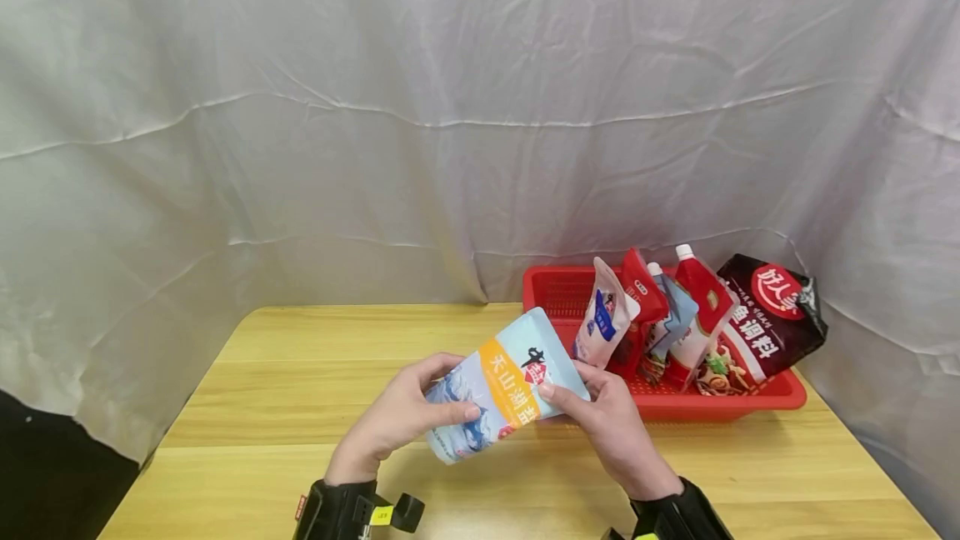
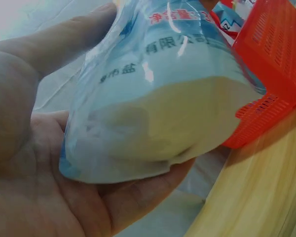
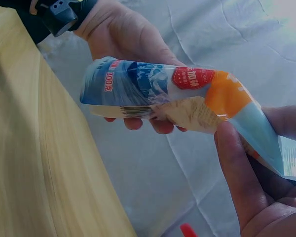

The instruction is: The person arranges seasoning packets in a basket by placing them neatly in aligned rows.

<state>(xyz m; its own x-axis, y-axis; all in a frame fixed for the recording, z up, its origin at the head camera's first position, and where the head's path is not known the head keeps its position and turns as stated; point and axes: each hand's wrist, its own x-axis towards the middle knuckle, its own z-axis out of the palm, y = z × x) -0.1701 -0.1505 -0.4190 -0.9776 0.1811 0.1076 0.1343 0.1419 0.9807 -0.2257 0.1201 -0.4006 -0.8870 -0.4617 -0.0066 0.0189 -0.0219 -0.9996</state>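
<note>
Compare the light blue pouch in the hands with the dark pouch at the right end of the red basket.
The light blue pouch is held above the table by the left hand and right hand; the dark pouch leans in the red basket, untouched. The blue one bears an orange band, the dark one a red round mark. The dark pouch looks larger. Both are sealed soft packets with printed Chinese text.

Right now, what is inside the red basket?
The red basket holds five upright packets: a white pouch, red ones, a dark bag. Its floor beneath them is hidden.
</note>
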